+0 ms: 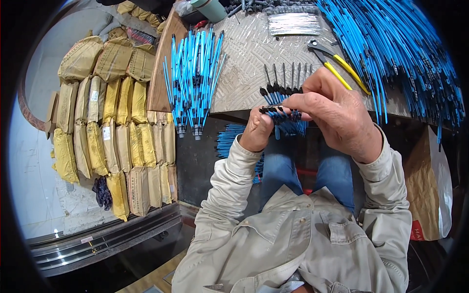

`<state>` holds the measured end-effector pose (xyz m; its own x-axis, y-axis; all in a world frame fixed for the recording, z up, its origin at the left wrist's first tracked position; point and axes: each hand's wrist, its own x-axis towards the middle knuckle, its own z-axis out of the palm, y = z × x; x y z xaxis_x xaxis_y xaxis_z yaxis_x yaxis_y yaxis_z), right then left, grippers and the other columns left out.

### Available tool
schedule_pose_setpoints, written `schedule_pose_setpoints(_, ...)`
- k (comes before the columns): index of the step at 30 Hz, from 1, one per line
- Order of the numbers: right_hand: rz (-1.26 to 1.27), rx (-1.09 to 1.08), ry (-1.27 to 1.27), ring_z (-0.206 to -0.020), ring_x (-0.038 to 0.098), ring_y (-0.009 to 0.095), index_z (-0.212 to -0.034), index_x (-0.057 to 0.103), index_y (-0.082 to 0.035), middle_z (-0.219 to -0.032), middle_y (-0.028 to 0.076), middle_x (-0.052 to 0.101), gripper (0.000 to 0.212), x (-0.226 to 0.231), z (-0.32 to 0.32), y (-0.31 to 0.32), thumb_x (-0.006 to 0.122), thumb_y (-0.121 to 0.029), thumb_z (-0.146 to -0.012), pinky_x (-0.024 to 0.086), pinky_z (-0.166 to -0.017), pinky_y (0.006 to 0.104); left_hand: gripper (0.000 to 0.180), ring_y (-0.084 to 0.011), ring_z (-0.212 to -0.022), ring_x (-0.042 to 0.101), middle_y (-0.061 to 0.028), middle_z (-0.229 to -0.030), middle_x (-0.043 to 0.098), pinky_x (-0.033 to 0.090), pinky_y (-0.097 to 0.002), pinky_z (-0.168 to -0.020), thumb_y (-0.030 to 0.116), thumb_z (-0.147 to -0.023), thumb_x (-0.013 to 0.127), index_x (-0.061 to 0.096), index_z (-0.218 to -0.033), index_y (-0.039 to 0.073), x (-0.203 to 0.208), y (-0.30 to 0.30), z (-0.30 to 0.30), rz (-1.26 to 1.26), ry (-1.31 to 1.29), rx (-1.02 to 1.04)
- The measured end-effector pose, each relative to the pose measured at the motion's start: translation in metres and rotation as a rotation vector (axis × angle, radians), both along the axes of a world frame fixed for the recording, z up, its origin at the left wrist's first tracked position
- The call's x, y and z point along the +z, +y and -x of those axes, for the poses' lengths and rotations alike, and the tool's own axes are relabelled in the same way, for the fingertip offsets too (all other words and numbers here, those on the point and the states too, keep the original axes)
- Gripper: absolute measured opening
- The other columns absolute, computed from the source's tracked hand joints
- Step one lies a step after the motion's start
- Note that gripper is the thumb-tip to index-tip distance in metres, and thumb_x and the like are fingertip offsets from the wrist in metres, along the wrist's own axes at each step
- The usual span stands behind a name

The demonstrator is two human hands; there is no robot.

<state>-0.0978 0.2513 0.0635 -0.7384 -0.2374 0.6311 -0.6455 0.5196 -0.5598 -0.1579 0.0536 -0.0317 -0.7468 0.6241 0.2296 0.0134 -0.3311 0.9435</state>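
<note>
My left hand point(256, 131) is closed round one end of a bundle of thin blue rods with black fittings point(289, 128), held just off the table's front edge. My right hand point(344, 115) bends over the same bundle from the right. Its thumb and forefinger are pinched together against the black fittings; whether a small piece sits between them is hidden. Beyond the hands, a row of black pointed tips point(284, 78) fans out over the table; I cannot tell whether they belong to the held bundle. Pliers with yellow handles point(344, 71) lie beside the right hand.
Blue rods lie in a bundle point(195, 73) at the table's left and a large heap point(405, 58) at its right. Silver wire strips point(294, 23) and a green cup point(210, 9) stand farther back. Wrapped packages point(111, 100) are stacked left; a paper bag point(422, 178) stands right.
</note>
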Motion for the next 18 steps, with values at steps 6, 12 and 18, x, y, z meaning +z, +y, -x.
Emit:
schedule_pose_setpoints(6, 0.047, 0.013, -0.018, -0.067, 0.048, 0.014, -0.096, 0.063, -0.001, -0.078, 0.006, 0.046, 0.031, -0.002, -0.001, 0.0, 0.06, 0.013, -0.068, 0.042, -0.052, 0.0208, 0.066, -0.0193, -0.096, 0.058, -0.0109, -0.1, 0.063, 0.043, -0.032, -0.089, 0.058, -0.084, 0.048, 0.061, -0.1, -0.005, -0.001, 0.003, -0.002, -0.05, -0.012, 0.004)
schedule_pose_setpoints(12, -0.02, 0.027, -0.003, -0.065, 0.051, 0.016, -0.098, 0.062, -0.001, -0.079, 0.008, 0.047, 0.031, 0.0, -0.003, 0.003, 0.06, 0.011, -0.07, 0.044, -0.053, 0.0231, 0.061, -0.0178, -0.094, 0.059, -0.0108, -0.097, 0.064, 0.044, -0.031, -0.087, 0.055, -0.084, 0.052, 0.062, -0.098, -0.004, 0.005, 0.01, -0.003, 0.011, 0.06, 0.042)
schedule_pose_setpoints(18, -0.115, -0.002, 0.084, -0.065, 0.055, 0.022, -0.1, 0.059, -0.002, -0.084, 0.012, 0.052, 0.03, 0.01, 0.0, -0.006, 0.058, 0.007, -0.072, 0.046, -0.055, 0.0271, 0.043, -0.0128, -0.089, 0.061, -0.0075, -0.091, 0.067, 0.047, -0.0286, -0.082, 0.042, -0.083, 0.064, 0.064, -0.094, 0.0, 0.017, 0.011, 0.005, 0.189, 0.358, -0.04)
